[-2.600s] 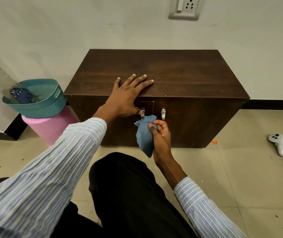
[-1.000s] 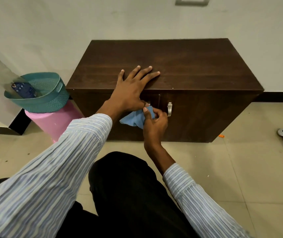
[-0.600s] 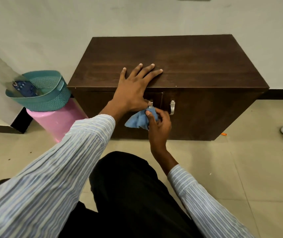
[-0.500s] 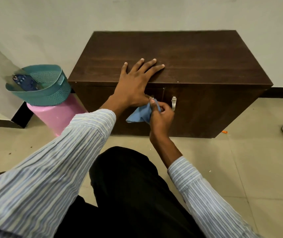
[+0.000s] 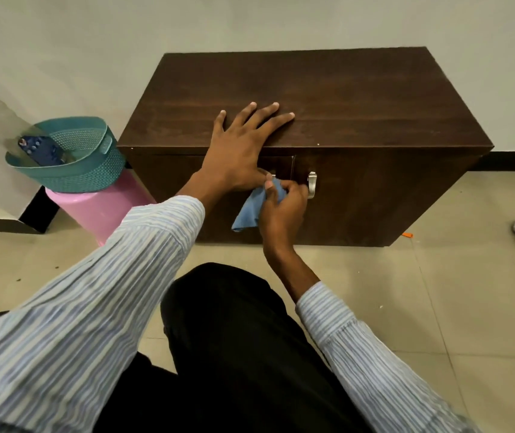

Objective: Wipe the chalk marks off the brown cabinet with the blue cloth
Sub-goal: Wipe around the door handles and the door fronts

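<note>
While the cloth (image 5: 257,205) sits bunched against the cabinet (image 5: 375,195) front, up near the top edge and just beside the left door's handle (image 5: 272,177), I judge the step to be rubbing the door face around the handles. I see no chalk from here; any marks there are hidden behind my hands or too faint on the dark wood. To do it well I would keep the wad pressed flat to the panel, make short firm strokes around the handle base, and turn to a clean fold so the dust lifts rather than smears.

My right hand (image 5: 282,210) grips the cloth, its fingers (image 5: 293,187) curled round the upper part while a loose corner hangs down to the left. My left hand (image 5: 243,148) lies flat on the cabinet top, fingers (image 5: 262,115) straight and spread, with the thumb down over the front edge by the handle. It braces me and holds nothing.

The right door's handle (image 5: 312,184) stands just beside my right knuckles.
</note>
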